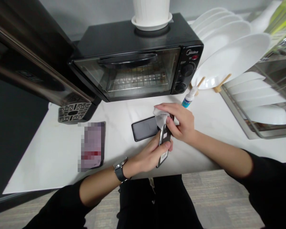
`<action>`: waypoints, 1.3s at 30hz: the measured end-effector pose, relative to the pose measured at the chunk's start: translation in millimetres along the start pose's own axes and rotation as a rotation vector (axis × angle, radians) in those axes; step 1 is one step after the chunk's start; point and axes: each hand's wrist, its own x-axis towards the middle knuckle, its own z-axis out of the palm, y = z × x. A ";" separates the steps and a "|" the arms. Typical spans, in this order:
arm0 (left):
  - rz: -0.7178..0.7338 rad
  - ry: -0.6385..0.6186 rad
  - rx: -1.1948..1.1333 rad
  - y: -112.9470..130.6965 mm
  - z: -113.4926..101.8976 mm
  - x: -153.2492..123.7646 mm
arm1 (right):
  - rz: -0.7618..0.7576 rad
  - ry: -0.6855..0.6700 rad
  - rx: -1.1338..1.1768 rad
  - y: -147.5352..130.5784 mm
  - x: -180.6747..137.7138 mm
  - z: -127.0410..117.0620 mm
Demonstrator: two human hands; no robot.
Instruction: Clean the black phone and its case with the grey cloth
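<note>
My left hand [150,156], with a watch on its wrist, grips a dark phone [163,147] held on edge above the near part of the white counter [50,159]. My right hand [180,122] pinches a small white wipe [161,116] against the top of that phone. A second black phone [145,128] lies flat on the counter just behind my hands. A third phone [92,145] lies flat further left. A small white bottle with a blue label [189,98] stands tilted just beyond my right hand.
A black toaster oven [138,63] stands at the back with a white pot [151,14] on top. White plates [228,54] lean in a rack at right, more bowls in a metal tray [255,135]. A dark appliance with a drip grille [73,112] sits at left.
</note>
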 end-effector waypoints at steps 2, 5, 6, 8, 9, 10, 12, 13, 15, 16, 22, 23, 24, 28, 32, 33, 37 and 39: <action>-0.070 -0.008 -0.207 -4.1 2.0 2.6 | 0.150 -0.060 -0.046 6.7 1.8 -1.8; -0.120 -0.023 -0.471 -5.9 5.4 7.0 | 0.299 -0.179 -0.203 16.4 4.0 -4.3; -0.130 -0.032 -0.527 -5.9 6.0 8.3 | 0.330 -0.217 -0.256 18.4 4.4 -4.8; -0.150 -0.051 -0.615 -6.5 5.7 10.1 | 0.362 -0.265 -0.296 20.1 4.9 -4.9; -0.158 -0.054 -0.651 -7.2 4.9 10.5 | 0.356 -0.271 -0.264 20.0 5.0 -4.4; -0.162 -0.057 -0.683 -8.0 3.8 10.7 | 0.339 -0.271 -0.202 19.4 5.0 -3.7; -0.172 -0.075 -0.737 -9.6 1.3 10.5 | 0.280 -0.270 -0.039 18.5 4.8 -1.9; -0.179 -0.088 -0.758 -10.1 0.3 10.2 | 0.252 -0.277 0.026 18.4 4.7 -1.2; -0.167 -0.100 -0.787 -10.3 -0.5 9.6 | 0.236 -0.294 0.060 19.4 4.7 -1.3; -0.151 -0.098 -0.795 -10.1 -0.4 9.4 | 0.253 -0.297 0.027 20.3 5.0 -2.3; -0.060 -0.100 -0.758 -8.5 1.0 9.8 | 0.388 -0.295 -0.401 24.1 9.0 -11.1; -0.068 -0.100 -0.750 -8.8 0.5 10.0 | 0.377 -0.297 -0.412 24.0 9.0 -11.0; -0.072 -0.096 -0.748 -9.3 -0.1 10.3 | 0.357 -0.299 -0.385 23.7 8.7 -10.1; -0.084 -0.075 -0.770 -11.2 -2.1 11.5 | 0.237 -0.301 -0.125 22.8 5.0 -3.7; -0.136 -0.078 -0.785 -9.2 -1.1 11.5 | 0.263 -0.326 -0.177 23.6 4.8 -4.3; -0.147 -0.076 -0.776 -7.8 -0.5 11.3 | 0.304 -0.329 -0.241 24.0 5.7 -6.0; -0.164 -0.072 -0.713 -2.9 1.4 10.9 | 0.411 -0.331 -0.450 25.1 10.0 -11.7; -0.169 -0.061 -0.699 -2.2 1.5 11.3 | 0.375 -0.343 -0.395 25.1 10.4 -11.3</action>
